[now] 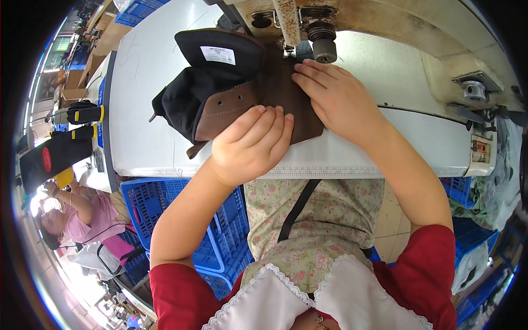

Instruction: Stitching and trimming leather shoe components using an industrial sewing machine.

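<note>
A baseball cap with a black crown and a brown leather-like panel lies on the sewing table; its dark visor carries a white label. My left hand is closed on the near edge of the brown panel, fingers pressed together. Flat on the brown part of the cap rests my right hand, its fingers stretched out just right of the presser foot. The sewing machine stands over the cap's far edge, where the seam under the foot is partly hidden.
A ruler strip runs along the table's near edge. Blue plastic crates stand below at left, with another crate at right. Farther left, a person in pink works at another station. Loose threads lie on the white tabletop.
</note>
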The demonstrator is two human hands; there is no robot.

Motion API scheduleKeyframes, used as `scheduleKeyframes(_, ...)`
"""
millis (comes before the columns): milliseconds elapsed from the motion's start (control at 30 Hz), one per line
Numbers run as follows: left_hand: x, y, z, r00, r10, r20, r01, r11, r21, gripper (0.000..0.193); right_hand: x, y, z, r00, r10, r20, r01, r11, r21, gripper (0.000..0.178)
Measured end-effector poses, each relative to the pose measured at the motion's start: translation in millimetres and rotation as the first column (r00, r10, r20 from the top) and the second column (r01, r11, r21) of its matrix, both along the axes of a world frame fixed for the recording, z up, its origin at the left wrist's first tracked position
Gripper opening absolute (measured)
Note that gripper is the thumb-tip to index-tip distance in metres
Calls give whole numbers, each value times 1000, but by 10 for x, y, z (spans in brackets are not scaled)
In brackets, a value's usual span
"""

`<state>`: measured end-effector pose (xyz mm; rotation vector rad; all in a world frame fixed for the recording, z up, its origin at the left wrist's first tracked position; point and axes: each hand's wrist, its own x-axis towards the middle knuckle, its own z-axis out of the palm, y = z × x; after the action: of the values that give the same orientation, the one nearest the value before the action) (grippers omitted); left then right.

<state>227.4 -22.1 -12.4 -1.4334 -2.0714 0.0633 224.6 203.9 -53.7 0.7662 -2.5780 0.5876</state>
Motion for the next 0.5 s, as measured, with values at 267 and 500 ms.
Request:
scheduleKeyframes(267, -27, -6, -28, 999, -9, -33, 10, 999, 35, 25, -39, -11, -21, 1000, 15, 15, -15, 999, -31, 44)
scheduleKeyframes(500, -2, 2, -34, 1000, 20, -11, -19, 1000, 23, 25, -38, -6, 16, 999, -3, -34, 3, 1000, -12, 36)
